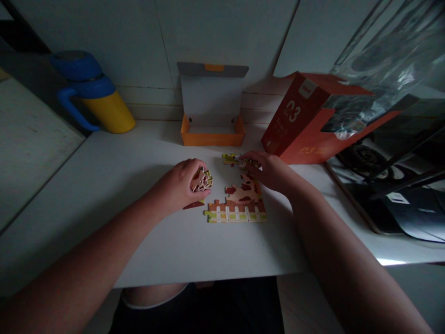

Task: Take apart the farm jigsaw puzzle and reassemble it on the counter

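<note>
Here, clutching 1 bundle of pieces point(201, 180) in left hand point(179, 182); can't tell grip of right hand point(269, 169) at 1 puzzle point(242, 195); 2 boxes point(212, 139) point(288, 125) beyond.

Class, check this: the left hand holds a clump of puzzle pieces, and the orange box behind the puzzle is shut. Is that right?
No: the head view shows the orange box open, its lid raised. The left hand does hold a clump of puzzle pieces.
</note>
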A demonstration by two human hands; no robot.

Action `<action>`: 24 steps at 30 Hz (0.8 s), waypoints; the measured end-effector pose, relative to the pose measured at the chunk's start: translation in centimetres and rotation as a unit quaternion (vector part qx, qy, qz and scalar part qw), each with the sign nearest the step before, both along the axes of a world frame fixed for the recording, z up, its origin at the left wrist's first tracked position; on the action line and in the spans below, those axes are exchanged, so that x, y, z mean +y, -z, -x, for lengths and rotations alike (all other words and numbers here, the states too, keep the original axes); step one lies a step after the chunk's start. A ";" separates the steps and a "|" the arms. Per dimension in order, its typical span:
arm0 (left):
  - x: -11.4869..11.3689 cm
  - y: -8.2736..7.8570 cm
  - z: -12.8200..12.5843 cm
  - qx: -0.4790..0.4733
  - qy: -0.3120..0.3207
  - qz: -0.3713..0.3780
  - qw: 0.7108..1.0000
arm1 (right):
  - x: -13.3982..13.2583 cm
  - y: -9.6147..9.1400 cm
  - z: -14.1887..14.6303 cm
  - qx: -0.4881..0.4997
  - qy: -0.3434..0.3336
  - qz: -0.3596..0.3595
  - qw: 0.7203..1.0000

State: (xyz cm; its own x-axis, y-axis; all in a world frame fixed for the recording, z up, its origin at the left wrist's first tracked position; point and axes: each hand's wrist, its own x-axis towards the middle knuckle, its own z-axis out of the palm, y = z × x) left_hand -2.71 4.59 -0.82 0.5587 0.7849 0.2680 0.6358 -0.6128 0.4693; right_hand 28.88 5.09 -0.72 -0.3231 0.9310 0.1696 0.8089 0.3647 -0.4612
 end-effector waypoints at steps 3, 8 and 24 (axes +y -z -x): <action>0.0 0.0 0.0 0.001 0.002 0.003 1.000 | 0.4 0.4 -0.3 -0.007 -0.015 -0.034 0.999; 0.0 0.0 0.0 0.010 -0.001 0.004 1.000 | 0.5 0.4 -0.4 0.007 0.001 -0.030 1.000; 0.0 0.0 0.0 0.007 -0.002 0.004 1.000 | 1.0 1.1 -0.9 -0.024 -0.017 -0.023 0.999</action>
State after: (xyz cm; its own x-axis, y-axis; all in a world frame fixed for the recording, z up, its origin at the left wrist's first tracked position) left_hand -2.69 4.58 -0.79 0.5599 0.7889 0.2533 0.6446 -0.6068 0.4651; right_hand 29.77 6.12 -1.83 -0.3632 0.9111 0.1950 0.8161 0.4121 -0.4051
